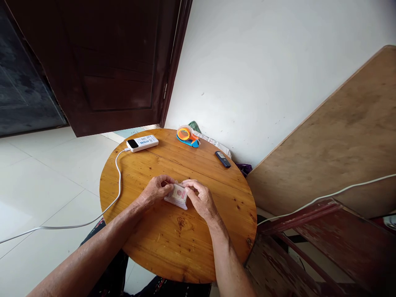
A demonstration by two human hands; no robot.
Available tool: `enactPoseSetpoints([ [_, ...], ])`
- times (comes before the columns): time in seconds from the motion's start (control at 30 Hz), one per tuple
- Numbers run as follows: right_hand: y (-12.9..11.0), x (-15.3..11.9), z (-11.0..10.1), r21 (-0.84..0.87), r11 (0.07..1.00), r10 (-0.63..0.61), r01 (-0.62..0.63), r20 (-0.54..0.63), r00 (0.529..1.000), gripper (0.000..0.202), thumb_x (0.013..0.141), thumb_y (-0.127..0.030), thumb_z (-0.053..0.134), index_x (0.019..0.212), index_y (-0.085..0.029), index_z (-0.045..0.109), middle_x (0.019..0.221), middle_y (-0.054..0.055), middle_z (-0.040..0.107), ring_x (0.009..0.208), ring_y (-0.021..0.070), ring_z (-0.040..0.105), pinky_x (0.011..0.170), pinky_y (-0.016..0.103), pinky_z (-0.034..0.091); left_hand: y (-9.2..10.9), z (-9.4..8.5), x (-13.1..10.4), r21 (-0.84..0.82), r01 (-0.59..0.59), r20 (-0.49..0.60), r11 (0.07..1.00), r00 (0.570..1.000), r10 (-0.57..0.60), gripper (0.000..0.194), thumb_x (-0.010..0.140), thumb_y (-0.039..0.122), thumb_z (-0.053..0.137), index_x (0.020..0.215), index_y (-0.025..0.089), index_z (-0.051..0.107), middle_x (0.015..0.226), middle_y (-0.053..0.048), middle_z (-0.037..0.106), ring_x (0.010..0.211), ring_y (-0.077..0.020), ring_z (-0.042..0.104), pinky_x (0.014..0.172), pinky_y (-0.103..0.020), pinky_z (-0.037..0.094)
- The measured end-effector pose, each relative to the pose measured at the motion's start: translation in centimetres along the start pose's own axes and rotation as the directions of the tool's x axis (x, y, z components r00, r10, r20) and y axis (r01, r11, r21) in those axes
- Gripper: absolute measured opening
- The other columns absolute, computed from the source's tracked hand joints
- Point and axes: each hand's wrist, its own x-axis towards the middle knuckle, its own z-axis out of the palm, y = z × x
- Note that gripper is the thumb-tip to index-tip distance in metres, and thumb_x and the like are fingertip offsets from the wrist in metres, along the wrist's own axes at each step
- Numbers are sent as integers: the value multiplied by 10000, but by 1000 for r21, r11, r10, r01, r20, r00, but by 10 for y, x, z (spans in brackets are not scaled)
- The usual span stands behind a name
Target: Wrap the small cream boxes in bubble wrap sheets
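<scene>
Near the middle of the round wooden table (148,231) lies a small flat packet (178,194), pale with a reddish round mark and red print on top, in what looks like clear plastic wrapping. My left hand (157,187) has its fingers closed at the packet's upper left corner. At the upper right corner my right hand (199,198) pinches the wrapping between thumb and fingers. Both hands touch the packet from opposite sides, and the fingertips partly hide its far edge. The near edge of the wrapping sticks out toward me.
On the table's far side are a white device (147,142) with a cable (120,177), an orange and blue tape dispenser (187,136) and a small dark device (223,159). A white wall stands behind; a worn red wooden piece of furniture (318,218) is at the right.
</scene>
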Motion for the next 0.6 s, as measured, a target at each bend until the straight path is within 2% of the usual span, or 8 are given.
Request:
enactPoseSetpoints([
  [0.17, 2, 0, -5, -27, 997, 67, -70, -80, 995, 137, 844, -290, 565, 893, -213, 667, 1040, 80, 729, 863, 202, 670, 751, 324, 525, -5, -1, 2, 30, -31, 2, 999, 1000, 31, 316, 633, 331, 616, 879, 136, 652, 663, 5, 618, 580, -130, 536, 557, -237, 409],
  [0.33, 8, 0, -3, -38, 990, 135, -136, -20, 991, 262, 797, -312, 616, 1040, -220, 652, 1062, 73, 728, 987, 235, 669, 808, 359, 519, -8, -1, 2, 53, -45, 11, 998, 999, 44, 304, 656, 328, 624, 894, 142, 653, 671, 10, 624, 584, -125, 536, 552, -227, 401],
  [0.5, 18, 0, -1, -34, 979, 193, -199, -135, 972, 391, 802, -397, 627, 1151, -220, 623, 1213, 119, 683, 1119, 273, 629, 798, 380, 523, -5, -1, 0, 76, -63, 30, 995, 998, 61, 302, 667, 317, 602, 901, 134, 660, 713, -14, 658, 623, -145, 576, 572, -240, 435],
  [0.6, 22, 1, 0, -2, 963, 268, -270, -97, 959, 488, 783, -421, 655, 1213, -197, 603, 1181, 130, 699, 1083, 273, 649, 820, 393, 534, -2, 0, -2, 128, -87, 28, 988, 996, 84, 286, 668, 332, 610, 870, 134, 655, 732, -29, 666, 646, -159, 588, 578, -247, 440],
])
